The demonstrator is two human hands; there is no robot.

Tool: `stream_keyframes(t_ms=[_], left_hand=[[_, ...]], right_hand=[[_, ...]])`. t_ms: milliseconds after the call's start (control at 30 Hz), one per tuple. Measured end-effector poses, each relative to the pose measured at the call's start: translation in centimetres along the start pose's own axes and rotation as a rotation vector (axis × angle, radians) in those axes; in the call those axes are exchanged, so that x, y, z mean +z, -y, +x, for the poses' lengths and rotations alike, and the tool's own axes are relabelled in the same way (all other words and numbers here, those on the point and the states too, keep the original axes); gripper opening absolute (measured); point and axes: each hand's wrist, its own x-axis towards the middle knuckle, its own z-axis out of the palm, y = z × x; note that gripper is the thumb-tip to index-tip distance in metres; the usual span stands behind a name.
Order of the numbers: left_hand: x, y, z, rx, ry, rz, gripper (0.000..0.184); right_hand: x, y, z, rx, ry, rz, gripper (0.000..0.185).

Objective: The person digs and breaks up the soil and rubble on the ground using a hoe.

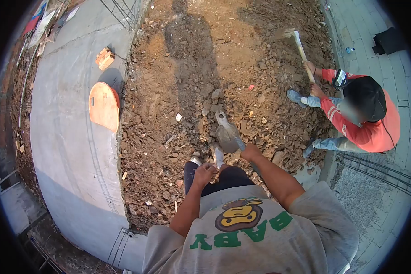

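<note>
My right hand (251,153) is closed round the shaft of a shovel, whose dirt-covered blade (227,136) rests on the broken soil just ahead of my feet. The shaft shows blue near the blade and runs back beneath my right forearm. My left hand (206,172) is at my left thigh with its fingers curled together; whatever may be in them is hidden. Loose brown earth (187,137) with clods and stones surrounds the blade.
To the right, a co-worker in a red top (383,123) grips a long-handled digging tool (302,52). An orange rounded object (102,106) and several bricks (105,58) lie on the concrete slab (68,123) at left. Rebar (379,173) sticks out at lower right.
</note>
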Motion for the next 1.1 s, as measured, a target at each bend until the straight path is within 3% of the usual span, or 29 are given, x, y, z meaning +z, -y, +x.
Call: stream_keyframes(t_ms=[100, 233, 367, 467, 633, 667, 767, 833, 900, 967, 1033, 1100], left_hand=[[-0.8, -4.0, -0.2, 0.044, 0.029, -0.002, 0.035], [-4.7, -4.0, 1.3, 0.069, -0.059, -0.023, 0.035], [-8.8, -3.1, 3.0, -0.063, -0.109, -0.267, 0.031], [-11.7, -3.2, 5.4, -0.153, -0.027, -0.187, 0.029], [-14.1, -4.4, 11.4, -0.097, 0.177, -0.039, 0.031], [-13.8, -4.1, 11.7, -0.120, 0.215, -0.068, 0.032], [-11.5, -6.3, 12.4, -0.142, 0.304, -0.162, 0.037], [-9.3, -8.8, 11.6, -0.193, 0.481, -0.137, 0.057], [-5.8, -10.4, 11.2, -0.118, 0.547, -0.182, 0.078], [-2.0, -12.2, 11.9, 0.010, 0.617, -0.192, 0.077], [3.5, -12.6, 16.0, 0.263, 0.340, -0.022, 0.073], [5.4, -15.4, 21.3, 0.228, 0.179, -0.064, 0.063]], right_hand=[[-1.0, 2.0, 1.1, -0.057, 0.007, 0.027, 0.040], [-2.1, 5.5, 1.5, -0.058, 0.037, 0.018, 0.040], [-1.6, 7.7, 3.0, -0.011, 0.032, -0.002, 0.040], [-3.3, 10.6, 4.5, 0.032, 0.037, 0.058, 0.038], [-4.0, 14.8, 5.8, 0.192, 0.172, 0.176, 0.036], [-3.7, 15.0, 6.2, 0.251, 0.219, 0.171, 0.038], [-1.9, 13.8, 9.7, 0.263, 0.064, 0.391, 0.040], [-3.9, 14.9, 10.5, 0.247, -0.010, 0.574, 0.043], [-5.7, 14.7, 13.4, 0.172, -0.138, 0.608, 0.040], [-9.3, 16.5, 14.3, 0.062, -0.235, 0.693, 0.034], [-14.8, 19.9, 15.8, -0.087, -0.366, 0.747, 0.027], [-18.3, 21.4, 21.2, -0.185, -0.469, 0.788, 0.025]])
